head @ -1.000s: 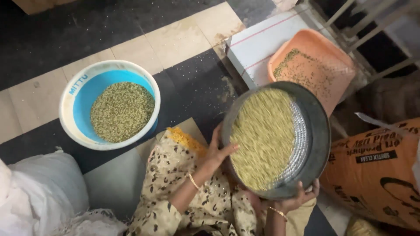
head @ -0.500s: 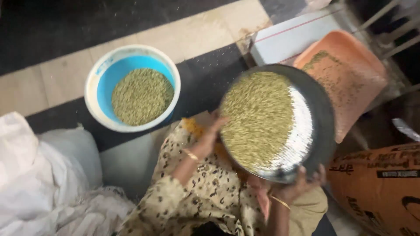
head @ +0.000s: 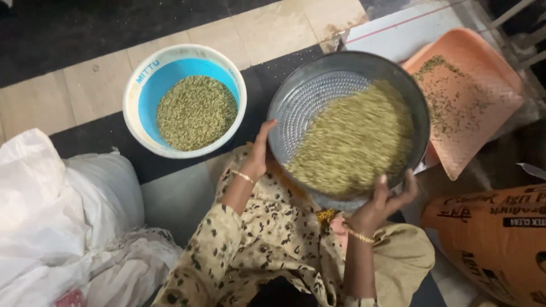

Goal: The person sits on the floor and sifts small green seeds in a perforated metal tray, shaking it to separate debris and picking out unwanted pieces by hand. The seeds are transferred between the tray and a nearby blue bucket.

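Metal sieve (head: 318, 96), round and perforated, sits tilted between our two hands over our lap; greenish seeds (head: 355, 142) inside it are blurred and heaped toward the right and near side, leaving the punched base bare at upper left; our left hand (head: 259, 153) presses the near-left rim, fingers fairly straight and together, thumb side against the wall, a flat hold rather than a fist; our right hand (head: 384, 199) clamps the near-right rim from below, fingers curled up over the edge, thumb spread apart from them; gold bangles on both wrists; hands well apart, sieve held between them.

Edges: the sieve's far-right rim overlaps an orange tray (head: 483, 85) carrying a thin scatter of seed, no clear gap there; left of the sieve a blue tub with white rim (head: 136, 102), part filled with the same seed, lies near but apart, a strip of dark floor between; white sacks (head: 62, 210) crowd the lower left just beside our knee; an orange printed sack (head: 495, 239) blocks the lower right, close to our right elbow; open floor mostly ahead, past the tub, on the pale and dark tiles (head: 74, 96).
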